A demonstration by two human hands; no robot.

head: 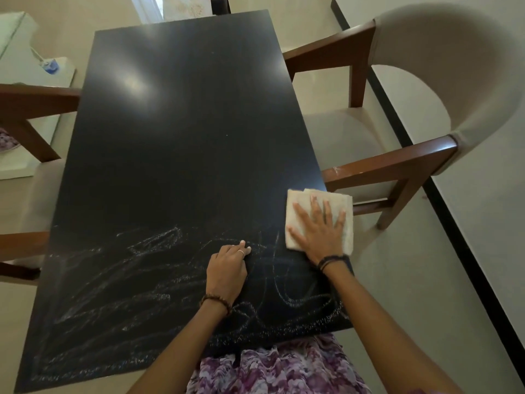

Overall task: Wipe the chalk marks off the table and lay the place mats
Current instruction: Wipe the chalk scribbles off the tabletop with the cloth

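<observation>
Right hand [319, 228]: lying flat with fingers spread straight, pressing on a folded white cloth [295, 211] at the right edge of the table [181, 115]; dark cord bands are circling the wrist. Cloth: sitting on the black tabletop with its right side reaching just over the table edge, touching the rightmost chalk strokes. Left hand [227, 268]: resting on the table just left of the cloth, fingers curling under loosely and holding nothing, fingertips touching the surface; a thin ring is showing on one finger and a beaded bracelet on the wrist. Chalk marks [119, 282]: white scribbles and smears covering the near part of the tabletop from the left edge to the right, running under both forearms; the far part of the tabletop is showing dark with a light reflection. Armchair [420, 115]: wooden frame with pale curved upholstery, standing just beside the table's right side. Second chair [31, 103]: wooden arm showing at the table's left side. Purple patterned garment [278, 368]: showing at the near table edge, between the forearms.
</observation>
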